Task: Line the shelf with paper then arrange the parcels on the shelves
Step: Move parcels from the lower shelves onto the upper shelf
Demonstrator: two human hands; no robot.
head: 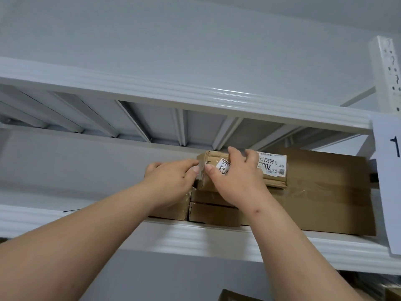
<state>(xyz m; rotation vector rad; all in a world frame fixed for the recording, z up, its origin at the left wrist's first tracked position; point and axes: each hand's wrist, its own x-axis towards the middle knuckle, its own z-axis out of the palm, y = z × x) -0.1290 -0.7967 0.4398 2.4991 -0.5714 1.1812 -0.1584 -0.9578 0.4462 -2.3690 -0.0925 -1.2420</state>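
A small brown cardboard parcel [274, 172] with white labels sits on top of a stack of flat brown parcels [213, 215] on the white metal shelf [195, 237]. My right hand [236, 179] wraps over the small parcel's front and top. My left hand [173, 183] grips its left end, thumb at the taped corner. A large brown box [325, 192] with clear tape stands behind and to the right, touching the stack. Whether paper lines the shelf under the parcels is hidden.
The upper shelf beam [173, 92] and its ribbed underside hang close above the parcels. A white sheet marked with a 1 [388, 181] hangs on the slotted upright [388, 68] at right. More brown parcels [236, 296] show on the level below.
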